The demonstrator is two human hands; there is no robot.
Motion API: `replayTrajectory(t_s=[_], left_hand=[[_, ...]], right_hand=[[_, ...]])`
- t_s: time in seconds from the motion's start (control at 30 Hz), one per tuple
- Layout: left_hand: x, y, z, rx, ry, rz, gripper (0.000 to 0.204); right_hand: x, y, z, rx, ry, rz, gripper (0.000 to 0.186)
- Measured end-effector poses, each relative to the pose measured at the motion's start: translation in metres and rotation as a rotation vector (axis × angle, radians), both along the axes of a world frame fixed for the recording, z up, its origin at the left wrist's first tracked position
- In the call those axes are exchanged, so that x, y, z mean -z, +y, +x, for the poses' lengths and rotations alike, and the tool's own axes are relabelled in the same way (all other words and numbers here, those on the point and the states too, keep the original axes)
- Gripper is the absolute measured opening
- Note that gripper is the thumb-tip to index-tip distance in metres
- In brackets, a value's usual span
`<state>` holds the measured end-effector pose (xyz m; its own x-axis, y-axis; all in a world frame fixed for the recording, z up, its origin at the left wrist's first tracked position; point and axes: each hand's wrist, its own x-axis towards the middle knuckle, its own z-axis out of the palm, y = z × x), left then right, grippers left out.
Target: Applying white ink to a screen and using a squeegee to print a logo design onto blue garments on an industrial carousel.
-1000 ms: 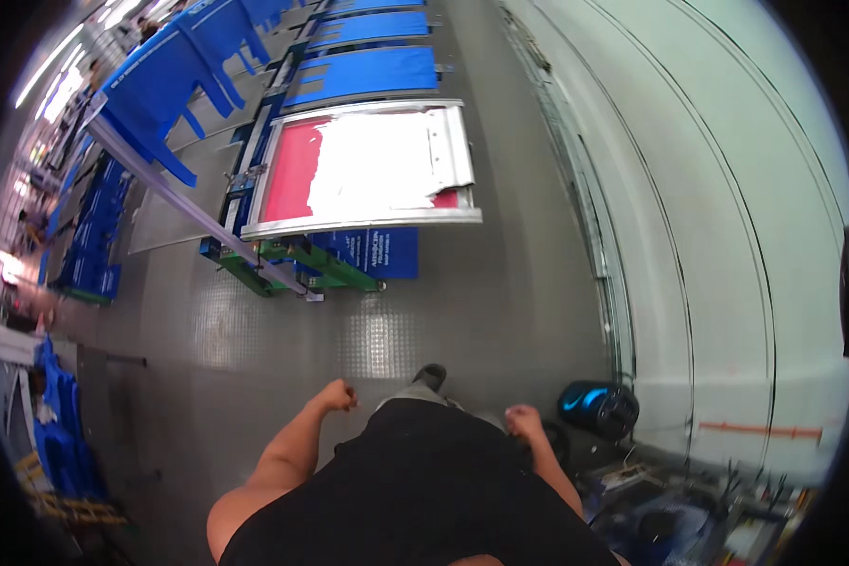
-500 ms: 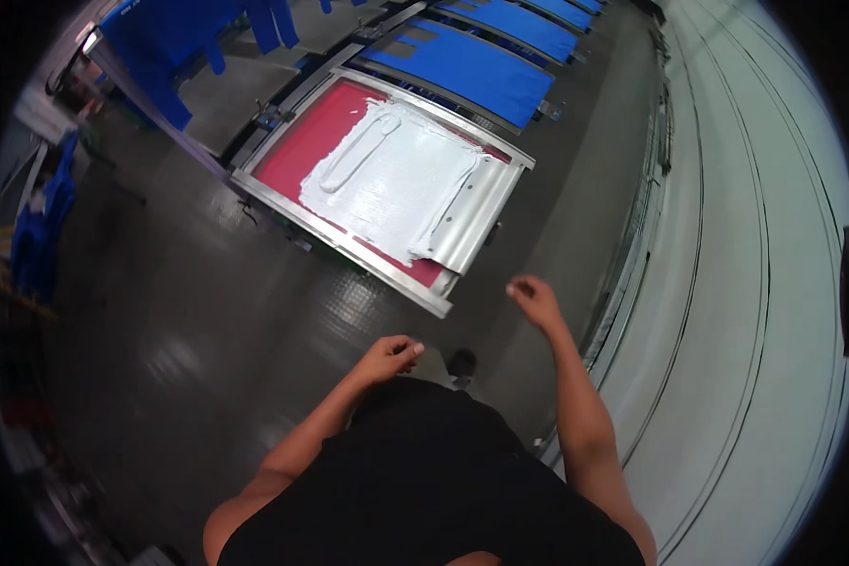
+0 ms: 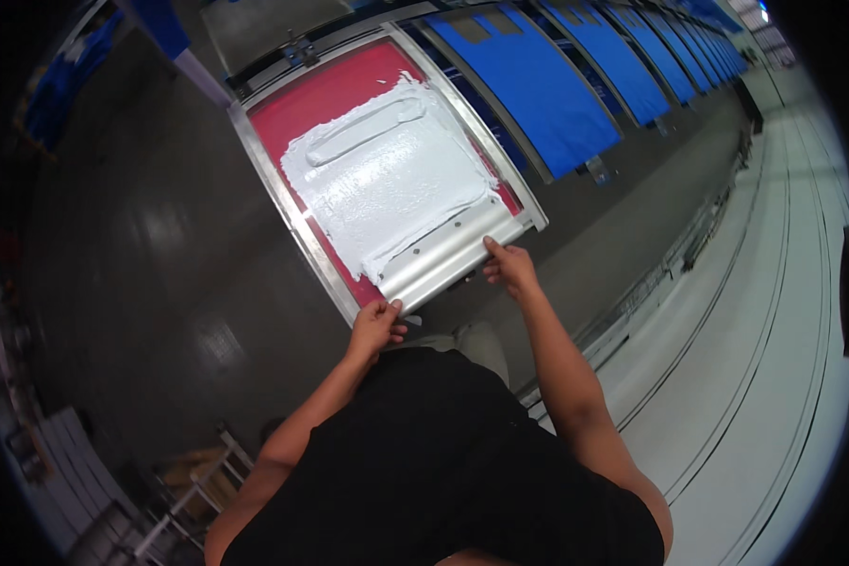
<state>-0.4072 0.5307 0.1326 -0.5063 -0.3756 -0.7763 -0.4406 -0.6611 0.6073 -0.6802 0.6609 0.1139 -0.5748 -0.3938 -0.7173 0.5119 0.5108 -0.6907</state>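
Note:
In front of me lies a screen printing frame (image 3: 297, 226) with red mesh (image 3: 325, 85). A thick layer of white ink (image 3: 387, 179) covers much of the mesh, with a long ridged mark in it. Across the near end rests a silver metal squeegee (image 3: 457, 257) with a row of dark bolts, its far edge against the ink. My left hand (image 3: 375, 328) pinches its left end, thumb on top. At its right end my right hand (image 3: 511, 268) grips the near edge, thumb above and fingers curled below.
Several boards covered in blue cloth (image 3: 538, 94) run in a row to the far right. A pale wall or panel (image 3: 774, 330) with dark lines curves along the right side. Dark floor (image 3: 160, 283) lies at left, with a metal rack (image 3: 193, 495) at the lower left.
Both hands have reached the squeegee and closed on its ends; before, they hung apart from it. My view has turned and come nearer, so the frame appears closer.

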Motion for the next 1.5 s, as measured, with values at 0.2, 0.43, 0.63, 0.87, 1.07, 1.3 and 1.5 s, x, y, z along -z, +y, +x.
replayTrajectory(t_s=[0.2,0.43,0.63,0.87,1.07,1.3,1.5], left_hand=[[-0.017,0.018,-0.017,-0.355,0.127,-0.219,0.023],[-0.046,0.045,-0.095,-0.425,0.106,-0.573,0.021],[0.007,0.075,-0.105,-0.066,-0.022,-0.436,0.034],[0.069,0.093,-0.103,-0.074,0.207,-0.063,0.043],[0.066,0.097,-0.117,-0.189,0.228,-0.089,0.036],[0.054,0.101,-0.125,-0.343,0.188,-0.044,0.028],[0.049,0.100,-0.125,-0.350,0.167,-0.024,0.029]], right_hand=[[-0.011,-0.007,-0.016,0.075,-0.295,-0.145,0.040],[-0.061,-0.057,-0.029,0.008,-0.381,-0.704,0.061],[-0.106,-0.174,-0.129,-0.670,0.221,-0.466,0.043],[-0.126,-0.338,-0.127,-1.435,1.159,-0.279,0.039],[-0.087,-0.399,-0.102,-1.594,1.314,-0.114,0.045],[-0.069,-0.416,-0.107,-1.655,1.226,-0.189,0.045],[-0.075,-0.385,-0.097,-1.705,1.254,-0.095,0.045]])
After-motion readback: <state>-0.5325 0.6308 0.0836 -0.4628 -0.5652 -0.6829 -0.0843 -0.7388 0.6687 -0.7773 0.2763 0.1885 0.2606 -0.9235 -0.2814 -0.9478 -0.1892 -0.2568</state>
